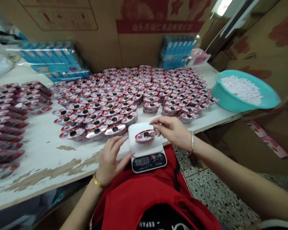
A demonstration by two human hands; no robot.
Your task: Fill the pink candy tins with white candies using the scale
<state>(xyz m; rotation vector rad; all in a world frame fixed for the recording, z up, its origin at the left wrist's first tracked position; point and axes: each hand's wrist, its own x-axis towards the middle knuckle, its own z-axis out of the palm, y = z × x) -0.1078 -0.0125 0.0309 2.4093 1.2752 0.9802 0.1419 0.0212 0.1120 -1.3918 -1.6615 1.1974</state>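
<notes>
A white kitchen scale (146, 150) with a black display panel stands at the table's front edge. On its plate sits one small oval red and pink pack (145, 136) with a dark round hole in its top. My right hand (170, 130) is at the right end of this pack, thumb and fingertips pinched together; what they hold, if anything, is too small to name. My left hand (113, 157) rests beside the scale's left side, its fingers apart and nothing in it. Rows of similar packs (111, 111) stand just behind the scale.
More packs (4, 124) stand in stacks at the far left. A turquoise basin (227, 97) of small white pieces is at the right. Blue wrapped boxes (55, 60) and a second blue bundle (176, 51) stand at the back, before a large cardboard box (100, 41).
</notes>
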